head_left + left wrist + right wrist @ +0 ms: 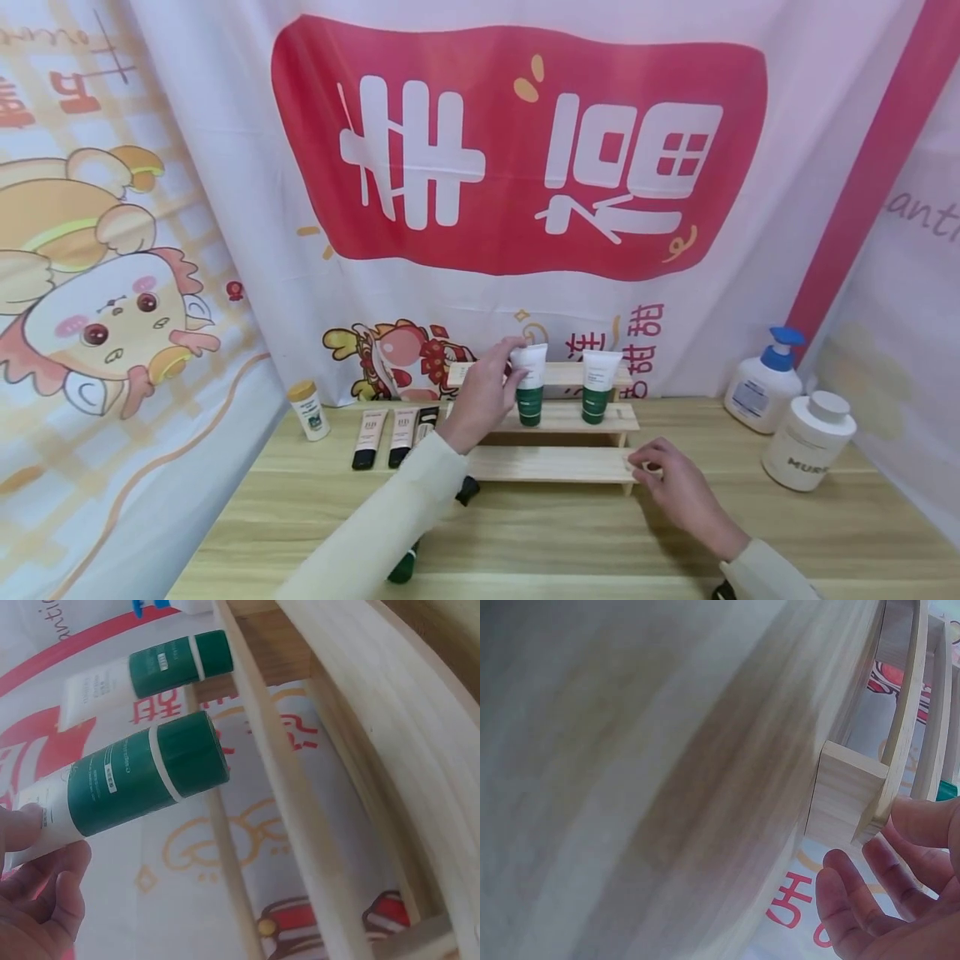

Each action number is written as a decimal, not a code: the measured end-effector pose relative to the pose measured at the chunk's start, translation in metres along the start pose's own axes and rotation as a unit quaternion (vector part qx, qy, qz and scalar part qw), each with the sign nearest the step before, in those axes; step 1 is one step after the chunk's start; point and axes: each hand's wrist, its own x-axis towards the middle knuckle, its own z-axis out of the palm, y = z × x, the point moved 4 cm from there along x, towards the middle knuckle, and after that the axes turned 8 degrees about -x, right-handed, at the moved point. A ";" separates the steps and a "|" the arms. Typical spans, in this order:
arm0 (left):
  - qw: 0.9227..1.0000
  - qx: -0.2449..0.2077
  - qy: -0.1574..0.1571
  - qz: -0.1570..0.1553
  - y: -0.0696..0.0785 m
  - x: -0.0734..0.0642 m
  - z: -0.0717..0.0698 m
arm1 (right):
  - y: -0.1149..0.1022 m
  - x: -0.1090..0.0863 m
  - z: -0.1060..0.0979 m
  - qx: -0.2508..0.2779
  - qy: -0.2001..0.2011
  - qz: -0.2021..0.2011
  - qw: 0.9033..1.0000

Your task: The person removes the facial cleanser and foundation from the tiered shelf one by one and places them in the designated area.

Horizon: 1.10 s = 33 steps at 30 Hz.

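Observation:
My left hand pinches a white-and-green squeeze tube by its white upper end, cap downward. In the left wrist view its green cap is close to the rack's middle step; whether they touch I cannot tell. A matching tube stands upright on that step, to the right. The three-step wooden rack sits on the table against the curtain. My right hand holds the right end of its lowest step, thumb on top and fingers below, as the step's end in the right wrist view shows.
Left of the rack lie pink tubes with black caps and a small yellow-capped bottle stands. At the right are a blue-topped pump bottle and a white jar. A green item lies partly under my left sleeve.

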 end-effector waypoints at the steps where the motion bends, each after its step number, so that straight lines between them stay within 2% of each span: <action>1: 1.000 -0.002 0.005 0.007 0.001 -0.002 -0.006 | 0.000 0.000 0.000 0.001 -0.002 0.002 1.000; 6: 0.999 -0.004 0.027 0.033 0.000 -0.015 -0.038 | 0.000 0.000 0.002 -0.002 -0.016 0.020 1.000; 11: 0.999 0.000 0.036 0.022 -0.003 -0.034 -0.073 | 0.002 -0.001 0.002 -0.005 -0.014 0.021 1.000; 16: 0.999 0.030 0.025 -0.019 -0.012 -0.058 -0.105 | 0.004 -0.003 0.001 -0.006 -0.006 0.016 1.000; 19: 0.996 0.038 -0.011 -0.075 -0.024 -0.075 -0.119 | 0.004 -0.004 0.001 -0.004 -0.002 0.011 1.000; 22: 0.985 0.041 -0.058 -0.159 -0.043 -0.094 -0.129 | 0.004 -0.004 0.001 -0.003 -0.001 0.009 1.000; 27: 0.950 0.043 -0.123 -0.282 -0.074 -0.128 -0.136 | 0.003 -0.003 0.000 -0.005 -0.002 0.007 1.000; 30: 0.933 0.033 -0.161 -0.320 -0.090 -0.147 -0.132 | 0.002 -0.002 0.000 -0.002 -0.002 0.006 1.000; 33: 0.923 0.030 -0.186 -0.335 -0.107 -0.162 -0.126 | 0.000 -0.002 0.000 -0.001 0.000 0.002 1.000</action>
